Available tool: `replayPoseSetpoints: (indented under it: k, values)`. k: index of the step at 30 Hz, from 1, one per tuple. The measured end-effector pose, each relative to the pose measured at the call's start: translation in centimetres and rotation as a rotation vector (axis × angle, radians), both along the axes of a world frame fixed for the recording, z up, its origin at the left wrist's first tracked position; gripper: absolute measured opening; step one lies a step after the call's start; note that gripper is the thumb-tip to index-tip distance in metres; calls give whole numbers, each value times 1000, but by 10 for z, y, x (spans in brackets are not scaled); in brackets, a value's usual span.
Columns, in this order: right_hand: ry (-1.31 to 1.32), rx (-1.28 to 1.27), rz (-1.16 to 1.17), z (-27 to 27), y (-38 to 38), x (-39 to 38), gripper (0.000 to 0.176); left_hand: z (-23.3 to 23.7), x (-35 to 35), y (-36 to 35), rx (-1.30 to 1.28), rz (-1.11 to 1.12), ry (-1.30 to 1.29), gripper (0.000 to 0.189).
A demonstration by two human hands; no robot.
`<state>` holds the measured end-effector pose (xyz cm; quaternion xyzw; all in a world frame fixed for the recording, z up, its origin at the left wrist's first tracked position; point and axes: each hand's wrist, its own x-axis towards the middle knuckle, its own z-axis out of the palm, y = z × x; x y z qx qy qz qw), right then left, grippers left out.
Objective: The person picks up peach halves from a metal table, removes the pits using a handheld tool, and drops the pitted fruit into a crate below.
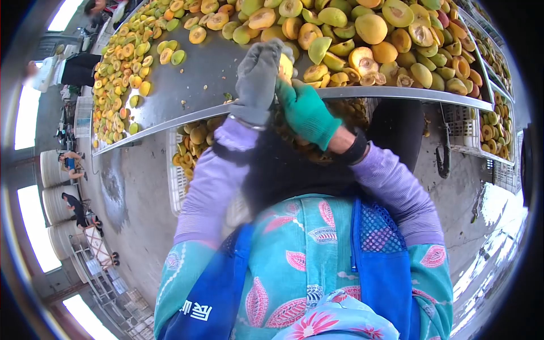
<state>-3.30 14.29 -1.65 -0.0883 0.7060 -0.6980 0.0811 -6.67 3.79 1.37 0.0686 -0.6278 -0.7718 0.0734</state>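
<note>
My left hand (258, 82), in a grey glove, is closed round a yellow peach (287, 67) at the near edge of the metal table (209, 65). Part of the fruit shows on the right of the glove; the rest is hidden. My right hand (309, 115), in a green glove, meets the peach from the right and below. Its fingers are curled together, and whatever they grip is hidden. Just beyond both hands lies a heap of peaches (371, 29), many of them cut in halves.
More peach halves (122, 73) spread along the table's left end. Under the table stand white crates (177, 170) of fruit, with another crate (462, 127) at right. The raised metal rim (396, 92) runs along the front. A person (73, 71) stands at far left.
</note>
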Motion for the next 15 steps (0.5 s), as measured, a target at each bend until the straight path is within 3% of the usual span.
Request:
replayPoseSetpoints:
  k: [3, 5, 7, 8, 11, 12, 15]
  values:
    - [-507, -211, 584, 30, 42, -9, 39, 10, 12, -43, -1181, -455, 606, 16]
    - [-518, -292, 443, 22, 28, 7, 38, 1, 12, -34, -700, -286, 456, 18]
    - [-576, -428, 224, 36, 11, 24, 37, 0, 19, -5, 160, -10, -71, 18]
    - [-586, -469, 262, 33, 10, 24, 34, 4, 23, 5, 104, 49, -21, 20]
    - [-989, -838, 551, 35, 31, 2, 32, -2, 11, 2, -8, -31, 34, 24]
    - [-1008, -846, 567, 38, 33, 1, 33, 22, 12, -4, -116, -263, -69, 29]
    - [-944, -1271, 621, 33, 20, 17, 36, 21, 10, -12, 48, -424, -23, 37]
